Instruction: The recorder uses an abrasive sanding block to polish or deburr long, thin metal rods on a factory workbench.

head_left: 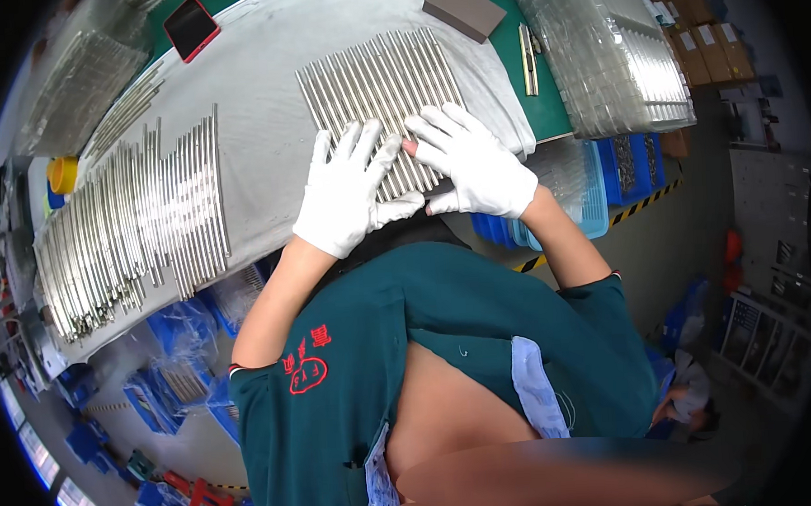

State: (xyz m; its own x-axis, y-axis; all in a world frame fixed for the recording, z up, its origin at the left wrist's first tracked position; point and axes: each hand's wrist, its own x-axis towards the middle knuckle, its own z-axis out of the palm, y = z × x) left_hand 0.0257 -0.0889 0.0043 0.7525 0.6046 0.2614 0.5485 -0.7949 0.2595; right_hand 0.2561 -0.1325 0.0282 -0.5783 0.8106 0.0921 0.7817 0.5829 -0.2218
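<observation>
Both of my hands wear white gloves and rest on a neat row of shiny metal rods at the near edge of the cloth-covered table. My left hand lies over the left part of the row, fingers spread, thumb stretched along the rods' near ends. Over the right part lies my right hand, its fingers also apart; one fingertip pokes bare out of the glove. Neither hand wraps round a rod. The gloves hide the lower part of the row. To the left lies a larger, uneven spread of similar metal rods.
A white cloth covers the table. Farther back lie a red-edged phone and a dark grey box. Stacked clear plastic trays stand at the right, with blue bins below. A yellow tape roll sits at the far left.
</observation>
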